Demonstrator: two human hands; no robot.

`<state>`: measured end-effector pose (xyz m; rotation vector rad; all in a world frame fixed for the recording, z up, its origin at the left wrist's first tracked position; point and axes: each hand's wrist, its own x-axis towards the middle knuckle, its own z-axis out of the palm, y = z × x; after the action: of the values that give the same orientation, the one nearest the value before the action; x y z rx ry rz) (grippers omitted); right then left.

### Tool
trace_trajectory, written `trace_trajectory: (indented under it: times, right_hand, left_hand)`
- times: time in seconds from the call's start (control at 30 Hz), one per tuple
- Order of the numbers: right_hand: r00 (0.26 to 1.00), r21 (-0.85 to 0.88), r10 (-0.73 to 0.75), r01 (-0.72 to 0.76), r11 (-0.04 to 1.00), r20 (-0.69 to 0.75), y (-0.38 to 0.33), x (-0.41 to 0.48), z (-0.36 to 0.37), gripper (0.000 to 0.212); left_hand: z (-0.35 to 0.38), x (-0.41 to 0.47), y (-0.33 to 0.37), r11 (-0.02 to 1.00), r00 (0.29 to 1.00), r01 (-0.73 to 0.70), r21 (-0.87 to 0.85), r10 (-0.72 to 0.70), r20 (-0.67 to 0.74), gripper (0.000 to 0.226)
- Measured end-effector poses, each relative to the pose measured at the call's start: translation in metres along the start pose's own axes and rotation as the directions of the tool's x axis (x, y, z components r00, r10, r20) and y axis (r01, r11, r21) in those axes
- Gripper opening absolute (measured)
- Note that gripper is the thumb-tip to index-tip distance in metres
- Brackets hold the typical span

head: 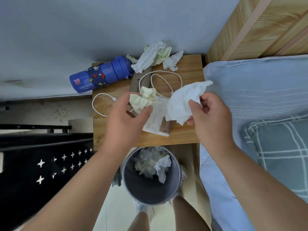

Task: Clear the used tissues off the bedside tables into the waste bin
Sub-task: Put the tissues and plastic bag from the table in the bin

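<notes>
Both grips are full. In the head view, my left grip pinches a crumpled yellow tissue between thumb and fingers over the middle of the desk. My right grip holds a larger white tissue by its edge, near the desk's right edge. As far as I can tell, neither tissue touches the wood.

Done, as I judge it: the bin stands on the floor just below the desk's near edge, between my feet, and already holds a heap of wads, white and yellowish. Part of this desk has been cleared.

Left to do: the two tissues in hand must go down into the bin, which sits close beneath them. A pile of white and yellow tissues lies at the far edge, with a small white one just beside it towards the far right corner. Those need at least one more trip.

The bottle at the far left corner, the cable and the packet are not tissues and should stay. The task speaks of more than one desk. Only this one shows, so I cannot tell how any other stands.
</notes>
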<state>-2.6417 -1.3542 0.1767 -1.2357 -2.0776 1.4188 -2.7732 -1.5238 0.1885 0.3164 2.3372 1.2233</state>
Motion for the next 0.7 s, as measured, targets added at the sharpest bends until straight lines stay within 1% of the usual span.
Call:
trace_trajectory:
  times: [0.1, 0.17, 0.2, 0.27, 0.33, 0.43, 0.53, 0.6, 0.67, 0.7]
  right_hand:
    - [0.999, 0.058, 0.008, -0.011, 0.998, 0.054, -0.004, -0.039, -0.006, 0.018]
    - [0.996, 0.116, 0.02, -0.03, 0.993, 0.085, -0.004, -0.067, -0.008, 0.008]
    - [0.994, 0.147, 0.032, -0.047, 0.988, 0.104, -0.004, -0.082, -0.009, 0.004]
    - [0.987, 0.181, 0.064, -0.09, 0.979, 0.149, 0.004, -0.107, -0.005, 0.006]
    - [0.972, 0.156, 0.108, -0.142, 0.977, 0.209, 0.021, -0.131, 0.003, 0.002]
    - [0.933, 0.039, 0.209, -0.23, 0.972, 0.294, 0.054, -0.157, 0.02, 0.012]
    - [0.891, -0.094, 0.305, -0.29, 0.952, 0.336, 0.092, -0.174, 0.041, 0.009]
    - [0.872, -0.193, 0.334, -0.28, 0.94, 0.358, 0.119, -0.178, 0.057, 0.006]
    - [0.853, -0.309, 0.37, -0.263, 0.914, 0.368, 0.148, -0.182, 0.073, 0.01]
    - [0.842, -0.338, 0.398, -0.278, 0.899, 0.365, 0.162, -0.183, 0.081, 0.009]
  left_hand:
    - [-0.018, -0.04, -0.012, 0.98, 0.997, 0.063, -0.187, -0.069, -0.027, 0.025]
    - [-0.028, -0.068, -0.028, 0.961, 0.992, 0.108, -0.254, -0.122, -0.04, 0.028]
    - [-0.03, -0.082, -0.039, 0.955, 0.986, 0.138, -0.262, -0.157, -0.051, 0.028]
    - [-0.03, -0.106, -0.064, 0.948, 0.97, 0.214, -0.235, -0.234, -0.061, 0.027]
    - [-0.026, -0.128, -0.091, 0.938, 0.953, 0.293, -0.186, -0.303, -0.026, 0.028]
    - [-0.015, -0.151, -0.131, 0.921, 0.927, 0.376, -0.104, -0.373, 0.043, 0.03]
    - [0.0, -0.161, -0.172, 0.903, 0.899, 0.43, -0.008, -0.428, 0.091, 0.027]
    - [0.01, -0.163, -0.199, 0.88, 0.872, 0.469, 0.078, -0.475, 0.121, 0.024]
    - [0.021, -0.165, -0.225, 0.85, 0.84, 0.506, 0.146, -0.524, 0.141, 0.026]
    - [0.027, -0.164, -0.236, 0.834, 0.824, 0.525, 0.167, -0.548, 0.145, 0.028]
